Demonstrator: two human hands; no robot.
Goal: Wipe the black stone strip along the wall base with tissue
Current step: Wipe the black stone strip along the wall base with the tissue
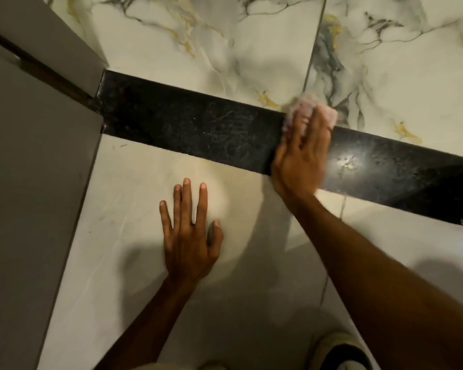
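Observation:
A black stone strip [193,124] runs from the grey door frame at the left down to the right edge, between marbled wall tiles above and pale floor tiles below. My right hand [300,161] lies flat across the strip, pressing a crumpled pale pink tissue [309,109] under its fingertips at the strip's upper edge. The hand is blurred by motion. The strip looks dusty and smeared left of the hand and glossy with a light reflection to its right. My left hand [189,233] rests flat on the floor tile below the strip, fingers spread, holding nothing.
A grey door or cabinet panel [30,182] fills the left side, meeting the strip's left end. Marbled wall tiles [225,44] rise behind the strip. A shoe [340,351] shows at the bottom edge on the pale floor [123,198].

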